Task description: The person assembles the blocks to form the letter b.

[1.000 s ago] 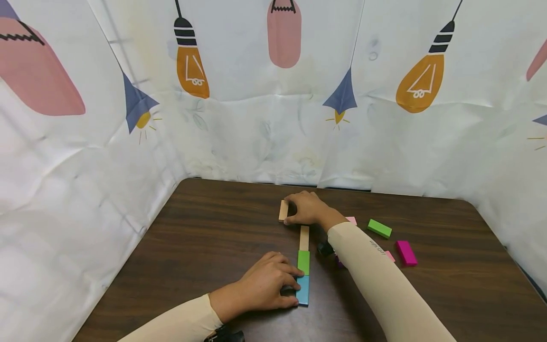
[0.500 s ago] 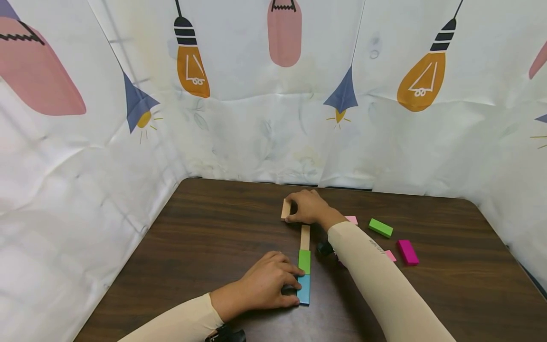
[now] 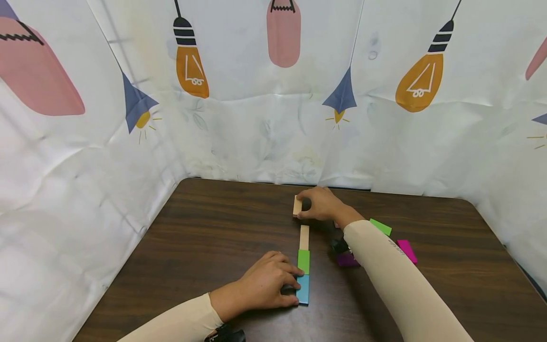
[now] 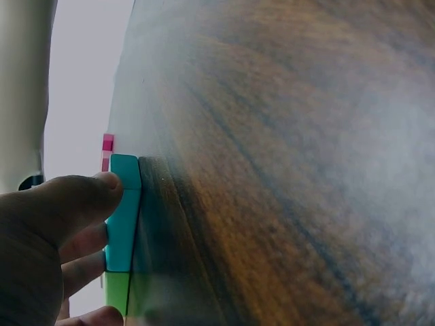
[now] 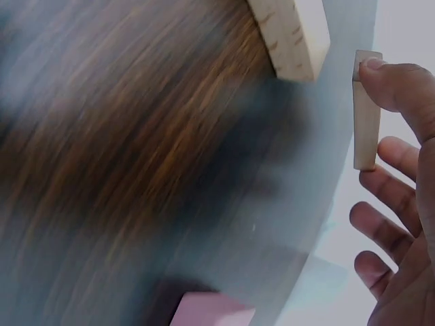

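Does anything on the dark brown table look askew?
Yes: the loose green rectangular block and magenta rectangular block, partly behind the beige right sleeve, lie angled, unlike the straight row of blue, green and bare-wood blocks.

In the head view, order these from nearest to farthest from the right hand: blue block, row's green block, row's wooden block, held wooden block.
From the right hand:
1. held wooden block, in its grip
2. row's wooden block, far end
3. row's green block, middle
4. blue block, end nearest the person

Loads of room at 10 o'clock from the lined-up green block [image 3: 304, 261]; left hand [image 3: 270, 280] blocks 8, purple block [image 3: 347, 260] (and right sleeve [image 3: 397, 275]) 3.
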`<state>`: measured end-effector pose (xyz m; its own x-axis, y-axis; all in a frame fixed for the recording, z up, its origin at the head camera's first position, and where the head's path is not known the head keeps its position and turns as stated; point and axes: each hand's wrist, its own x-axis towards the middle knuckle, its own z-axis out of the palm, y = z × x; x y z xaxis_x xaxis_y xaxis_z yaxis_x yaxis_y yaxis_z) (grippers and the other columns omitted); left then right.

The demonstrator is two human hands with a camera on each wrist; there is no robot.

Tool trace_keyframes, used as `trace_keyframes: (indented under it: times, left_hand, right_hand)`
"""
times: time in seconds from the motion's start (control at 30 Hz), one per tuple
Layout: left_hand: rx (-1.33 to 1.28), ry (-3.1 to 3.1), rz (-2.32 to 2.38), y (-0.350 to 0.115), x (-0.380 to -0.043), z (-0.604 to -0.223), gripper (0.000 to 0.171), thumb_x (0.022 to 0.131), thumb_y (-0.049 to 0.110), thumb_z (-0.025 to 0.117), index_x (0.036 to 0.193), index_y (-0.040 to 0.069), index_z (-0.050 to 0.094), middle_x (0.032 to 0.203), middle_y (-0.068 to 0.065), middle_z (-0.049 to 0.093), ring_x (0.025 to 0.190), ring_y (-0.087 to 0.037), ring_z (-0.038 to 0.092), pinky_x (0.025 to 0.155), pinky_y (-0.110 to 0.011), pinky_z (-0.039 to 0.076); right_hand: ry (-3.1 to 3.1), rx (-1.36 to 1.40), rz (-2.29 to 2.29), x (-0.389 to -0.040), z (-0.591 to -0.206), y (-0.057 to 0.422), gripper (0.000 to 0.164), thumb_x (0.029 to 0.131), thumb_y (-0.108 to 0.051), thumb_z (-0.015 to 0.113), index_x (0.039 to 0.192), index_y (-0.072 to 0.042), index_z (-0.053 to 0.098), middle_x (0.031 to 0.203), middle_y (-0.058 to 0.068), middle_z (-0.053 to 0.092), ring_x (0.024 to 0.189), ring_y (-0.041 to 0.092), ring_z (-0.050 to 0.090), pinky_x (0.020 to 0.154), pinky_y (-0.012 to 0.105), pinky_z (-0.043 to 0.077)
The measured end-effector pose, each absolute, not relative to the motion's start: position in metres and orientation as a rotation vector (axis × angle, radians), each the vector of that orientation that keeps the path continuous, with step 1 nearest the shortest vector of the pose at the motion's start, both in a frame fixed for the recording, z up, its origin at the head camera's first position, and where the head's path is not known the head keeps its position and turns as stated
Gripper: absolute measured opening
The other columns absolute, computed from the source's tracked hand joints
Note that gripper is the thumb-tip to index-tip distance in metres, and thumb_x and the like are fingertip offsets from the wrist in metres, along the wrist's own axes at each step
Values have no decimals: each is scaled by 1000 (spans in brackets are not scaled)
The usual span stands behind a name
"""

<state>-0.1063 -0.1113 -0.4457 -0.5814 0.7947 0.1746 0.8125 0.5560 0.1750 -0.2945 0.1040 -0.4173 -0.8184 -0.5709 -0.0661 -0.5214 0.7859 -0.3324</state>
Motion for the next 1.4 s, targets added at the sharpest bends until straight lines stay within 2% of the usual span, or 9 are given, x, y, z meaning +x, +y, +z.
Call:
trace_keyframes:
  times: [0.63,0.9,1.1,1.4]
  left_hand:
    - [-1389,-2712,-373,-112,-106,-445,22,90,47,77,104,33,82,127,17,67,111,-9,59,105,-41,43]
    - [-1388,-2692,-368,-112,-105,-443,22,89,48,77,104,32,82,128,17,67,109,-9,58,104,-40,43]
    - [-1390,-2702,-372,-112,-105,-444,21,90,47,77,105,33,82,129,18,66,109,-8,58,104,-40,43]
    - [-1393,-2699,-368,-111,-105,-444,22,90,48,77,104,33,82,128,18,66,109,-9,58,104,-40,43]
  right_hand:
    - [2755,-893,-431,-287,-415,125,59,90,-44,78,140,-16,64,142,7,60,133,33,51,115,63,23]
    - [2755,-857,-430,-289,-423,127,59,89,-46,78,139,-19,65,141,7,60,134,34,49,117,59,23]
    - [2751,-869,-420,-288,-424,127,59,88,-47,79,138,-17,66,139,6,62,131,31,53,115,57,25]
    - [2763,-878,-398,-287,-426,128,51,90,-46,77,133,-19,69,135,4,65,128,30,55,112,56,28]
